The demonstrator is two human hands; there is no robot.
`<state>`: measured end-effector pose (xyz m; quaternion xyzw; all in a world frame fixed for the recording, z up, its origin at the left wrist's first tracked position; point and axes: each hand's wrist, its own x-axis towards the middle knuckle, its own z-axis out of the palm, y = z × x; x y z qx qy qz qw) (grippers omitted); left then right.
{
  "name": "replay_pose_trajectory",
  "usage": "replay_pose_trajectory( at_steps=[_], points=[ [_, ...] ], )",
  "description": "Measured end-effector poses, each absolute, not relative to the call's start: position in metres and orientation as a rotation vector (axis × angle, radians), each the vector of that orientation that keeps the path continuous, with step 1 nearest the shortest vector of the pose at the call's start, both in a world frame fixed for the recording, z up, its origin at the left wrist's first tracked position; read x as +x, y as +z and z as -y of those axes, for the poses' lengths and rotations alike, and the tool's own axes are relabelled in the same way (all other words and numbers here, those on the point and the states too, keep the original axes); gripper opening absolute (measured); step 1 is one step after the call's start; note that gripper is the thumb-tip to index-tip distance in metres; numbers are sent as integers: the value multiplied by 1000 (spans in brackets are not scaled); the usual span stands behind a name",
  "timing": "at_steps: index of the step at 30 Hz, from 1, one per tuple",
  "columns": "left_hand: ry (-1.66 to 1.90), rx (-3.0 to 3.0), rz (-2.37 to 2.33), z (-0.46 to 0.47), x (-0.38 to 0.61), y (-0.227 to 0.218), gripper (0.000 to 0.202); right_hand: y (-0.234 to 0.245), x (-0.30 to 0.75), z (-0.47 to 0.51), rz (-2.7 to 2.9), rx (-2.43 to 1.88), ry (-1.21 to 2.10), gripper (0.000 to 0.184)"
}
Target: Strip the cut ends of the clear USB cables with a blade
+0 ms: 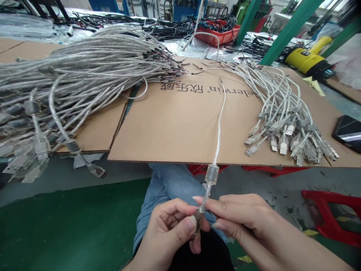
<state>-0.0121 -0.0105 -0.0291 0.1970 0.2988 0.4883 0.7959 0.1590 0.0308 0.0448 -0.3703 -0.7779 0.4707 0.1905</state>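
Observation:
My left hand (176,226) pinches the plug end (198,218) of a clear-jacketed USB cable (218,131) between thumb and fingers. The plug's tip is hidden by my fingers. From there the cable runs up over the table edge, past a grey ferrite bead (211,174), and lies on the cardboard with its bare wire end pointing away. My right hand (242,214) is beside the plug, its index fingertip against the cable just above it. Between its thumb and index finger shows a thin dark edge, too small to name.
A large heap of similar cables (93,75) covers the left, some plugs overhanging the edge. A smaller bundle (284,109) lies right on the cardboard (169,124). Further right are a phone (348,131) and a yellow heat gun (306,60). A red basket (218,35) stands behind; a red stool (324,214) is below right.

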Motion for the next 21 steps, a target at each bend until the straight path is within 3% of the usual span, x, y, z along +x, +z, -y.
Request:
replay_pose_trajectory(
  at_steps=[9, 13, 16, 21],
  points=[
    [1031, 341, -654, 13, -12, -26, 13, 37, 155, -29, 2055, -1044, 1427, 36],
    [1005, 279, -568, 10, -11, -28, 15, 42, 156, -31, 2063, -1093, 1432, 29],
    [983, 223, -534, 8, -11, -30, 14, 39, 161, -31, 1933, -1245, 1494, 13],
    [918, 154, -464, 10, -12, -34, 15, 19, 170, -38, 1281, -1272, 1819, 46]
  ],
)
